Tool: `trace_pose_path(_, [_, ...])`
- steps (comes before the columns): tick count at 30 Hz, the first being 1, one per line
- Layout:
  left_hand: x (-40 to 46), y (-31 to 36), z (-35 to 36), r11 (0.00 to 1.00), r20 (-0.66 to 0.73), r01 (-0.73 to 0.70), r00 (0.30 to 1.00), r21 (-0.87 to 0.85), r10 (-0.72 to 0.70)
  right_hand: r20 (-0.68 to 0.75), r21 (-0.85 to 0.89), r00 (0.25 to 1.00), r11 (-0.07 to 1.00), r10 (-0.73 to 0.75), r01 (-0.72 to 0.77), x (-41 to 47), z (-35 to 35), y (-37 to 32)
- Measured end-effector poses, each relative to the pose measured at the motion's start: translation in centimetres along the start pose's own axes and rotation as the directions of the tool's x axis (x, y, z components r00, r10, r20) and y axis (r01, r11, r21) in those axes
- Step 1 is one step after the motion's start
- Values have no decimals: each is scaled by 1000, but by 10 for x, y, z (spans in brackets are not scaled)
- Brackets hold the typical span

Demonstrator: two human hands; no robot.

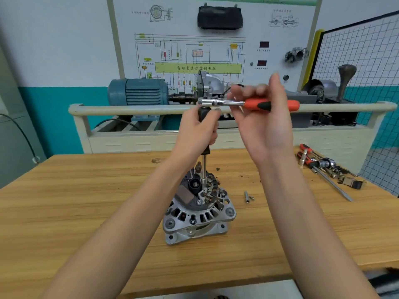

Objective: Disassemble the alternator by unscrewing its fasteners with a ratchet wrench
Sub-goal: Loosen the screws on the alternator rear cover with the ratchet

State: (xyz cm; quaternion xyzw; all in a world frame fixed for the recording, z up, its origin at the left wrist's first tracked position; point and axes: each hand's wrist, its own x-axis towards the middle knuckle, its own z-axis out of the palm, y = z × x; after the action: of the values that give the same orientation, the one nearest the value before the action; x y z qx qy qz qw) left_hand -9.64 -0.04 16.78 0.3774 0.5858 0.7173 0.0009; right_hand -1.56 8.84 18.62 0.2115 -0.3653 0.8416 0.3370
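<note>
Alternator (197,210) is stood on bench (86,201); extension handle (204,117) is gripped by left hand (197,131), ratchet wrench (248,104) is pinched by right hand (264,117) fingers (239,92). Panel (213,39) label reads "自动变速器控制电脑".

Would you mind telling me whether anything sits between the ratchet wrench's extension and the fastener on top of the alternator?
Nothing visible does. The extension, gripped by the left hand, runs straight down onto the top of the alternator. The right hand holds the ratchet wrench above; the exact contact point is too small to see.
</note>
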Motion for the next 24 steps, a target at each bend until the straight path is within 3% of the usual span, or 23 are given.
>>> trace_pose_path(4, [-9,-6,5,998,-39,19,999,-61,-21,-73,130,997,991,13,-4,-1,4,3])
trace_pose_path(15, [-20,-15,5,997,-115,25,993,-67,-33,-49,98,998,995,28,-23,-17,2,12])
trace_pose_path(24, [-23,-11,5,996,-89,8,996,-84,-15,-18,75,1000,997,-20,22,-23,4,10])
